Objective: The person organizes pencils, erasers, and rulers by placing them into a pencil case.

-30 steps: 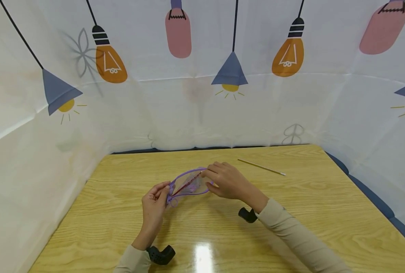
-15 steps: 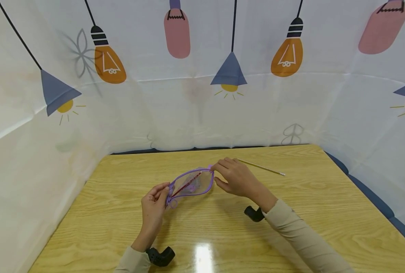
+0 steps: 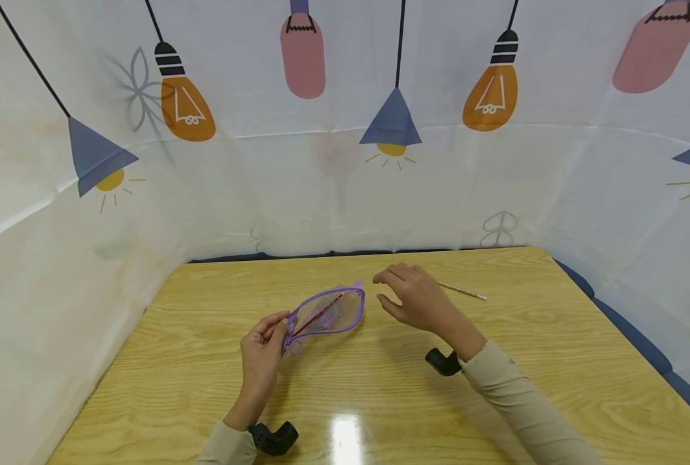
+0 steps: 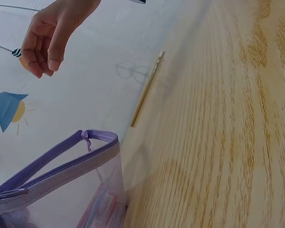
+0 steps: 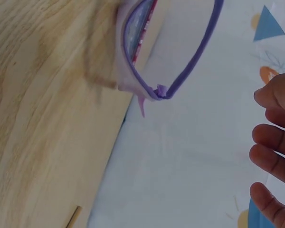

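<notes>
My left hand (image 3: pixel 262 352) pinches one end of a see-through pencil case (image 3: pixel 328 311) with purple zipper edging, its mouth spread wide. Inside lies a red patterned pencil (image 3: pixel 318 314), slanting across the case, along with some purple and pale items. My right hand (image 3: pixel 417 300) hovers just right of the case's far end, fingers loosely bent and holding nothing. Beyond that hand a gold pencil (image 3: pixel 463 291) with a white eraser end lies on the table, partly covered by the hand in the head view. The left wrist view shows the purple zipper rim (image 4: pixel 61 161) gaping.
The wooden table (image 3: pixel 164 361) spreads under both hands. A white curtain (image 3: pixel 298 194) printed with lamps and bulbs hangs behind and at both sides. Each wrist carries a black camera mount, such as the left one (image 3: pixel 275 439).
My right hand has let go of the pencil case's far end and moved away to the right, partly covering the gold pencil. The left hand keeps its grip in place.
</notes>
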The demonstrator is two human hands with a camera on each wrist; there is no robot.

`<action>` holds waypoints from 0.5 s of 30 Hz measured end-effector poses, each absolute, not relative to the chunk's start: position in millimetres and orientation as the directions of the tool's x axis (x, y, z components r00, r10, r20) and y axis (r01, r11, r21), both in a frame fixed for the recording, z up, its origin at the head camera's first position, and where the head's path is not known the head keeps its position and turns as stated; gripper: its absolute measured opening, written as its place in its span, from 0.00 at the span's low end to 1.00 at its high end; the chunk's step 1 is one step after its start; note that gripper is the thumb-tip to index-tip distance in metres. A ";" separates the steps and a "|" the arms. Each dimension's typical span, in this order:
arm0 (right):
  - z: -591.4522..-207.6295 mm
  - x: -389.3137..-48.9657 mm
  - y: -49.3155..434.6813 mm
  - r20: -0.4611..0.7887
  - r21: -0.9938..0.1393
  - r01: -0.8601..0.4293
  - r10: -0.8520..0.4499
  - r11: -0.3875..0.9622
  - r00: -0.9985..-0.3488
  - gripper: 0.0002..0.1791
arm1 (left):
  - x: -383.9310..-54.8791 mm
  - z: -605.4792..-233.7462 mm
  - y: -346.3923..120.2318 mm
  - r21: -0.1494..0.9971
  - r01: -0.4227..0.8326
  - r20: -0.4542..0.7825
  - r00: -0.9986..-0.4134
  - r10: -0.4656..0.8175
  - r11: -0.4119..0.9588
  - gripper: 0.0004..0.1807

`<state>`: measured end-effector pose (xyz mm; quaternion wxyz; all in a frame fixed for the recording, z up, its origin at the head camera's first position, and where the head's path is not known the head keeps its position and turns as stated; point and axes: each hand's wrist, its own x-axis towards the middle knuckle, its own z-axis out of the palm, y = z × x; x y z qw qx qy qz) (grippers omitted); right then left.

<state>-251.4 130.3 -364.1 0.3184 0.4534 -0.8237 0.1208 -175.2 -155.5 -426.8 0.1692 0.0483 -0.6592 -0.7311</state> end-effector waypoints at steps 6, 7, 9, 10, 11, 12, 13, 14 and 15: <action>-360.5 -253.4 140.4 0.645 0.086 -0.802 -0.647 0.591 -0.407 0.15 | -176.4 -427.0 -155.5 0.978 0.193 0.162 -0.937 -0.309 -0.074 0.12; -359.9 -253.8 142.5 0.647 0.083 -0.799 -0.642 0.596 -0.412 0.15 | -176.3 -427.0 -155.6 0.979 0.192 0.160 -0.938 -0.308 -0.074 0.12; -359.0 -254.8 146.8 0.651 0.077 -0.793 -0.633 0.604 -0.419 0.15 | -176.3 -427.1 -155.7 0.979 0.189 0.158 -0.939 -0.307 -0.074 0.12; -358.5 -255.1 148.8 0.653 0.075 -0.791 -0.629 0.608 -0.422 0.15 | -176.2 -427.2 -155.7 0.979 0.188 0.157 -0.939 -0.305 -0.074 0.12; -358.4 -255.6 151.0 0.654 0.074 -0.788 -0.627 0.611 -0.425 0.15 | -176.1 -427.3 -155.8 0.980 0.187 0.156 -0.940 -0.305 -0.074 0.12; -358.3 -256.1 153.1 0.655 0.074 -0.786 -0.624 0.614 -0.426 0.15 | -176.0 -427.4 -155.9 0.980 0.187 0.156 -0.940 -0.304 -0.074 0.12; -358.5 -256.8 155.3 0.655 0.075 -0.782 -0.622 0.618 -0.429 0.15 | -175.9 -427.6 -156.0 0.980 0.186 0.156 -0.940 -0.305 -0.073 0.12; -358.7 -257.4 157.3 0.655 0.076 -0.779 -0.620 0.622 -0.431 0.15 | -175.9 -427.6 -156.0 0.980 0.187 0.156 -0.939 -0.305 -0.073 0.12; -359.0 -257.9 159.2 0.656 0.076 -0.777 -0.618 0.625 -0.433 0.15 | -175.8 -427.7 -156.0 0.980 0.187 0.157 -0.939 -0.305 -0.072 0.12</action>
